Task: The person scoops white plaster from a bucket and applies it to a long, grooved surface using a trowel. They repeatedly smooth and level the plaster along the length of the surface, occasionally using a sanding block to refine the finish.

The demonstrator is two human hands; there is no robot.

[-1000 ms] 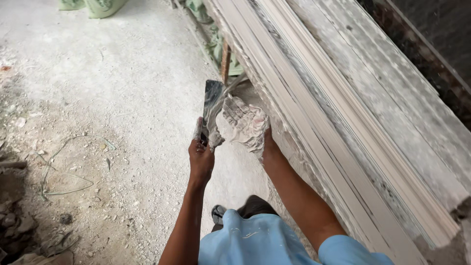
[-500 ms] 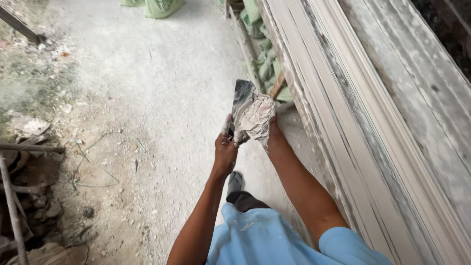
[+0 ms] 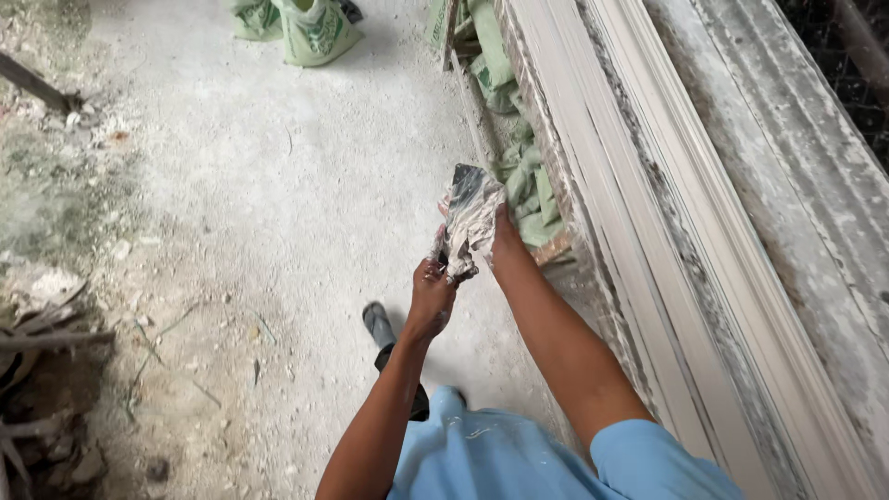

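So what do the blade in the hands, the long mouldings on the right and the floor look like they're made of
Blade: probably metal, flat, dark and glinting where bare, caked with whitish paste.
Mouldings: likely cast plaster or cement, matte, chalky off-white with stepped profiles; hard to tell which.
Floor: looks like bare concrete, rough, grey and dusty.

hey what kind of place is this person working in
Most likely a plaster moulding workshop or building yard. Long white moulded strips lie stacked along one side, green sacks sit on the dusty concrete floor, and both hands hold a plaster-smeared flat tool.
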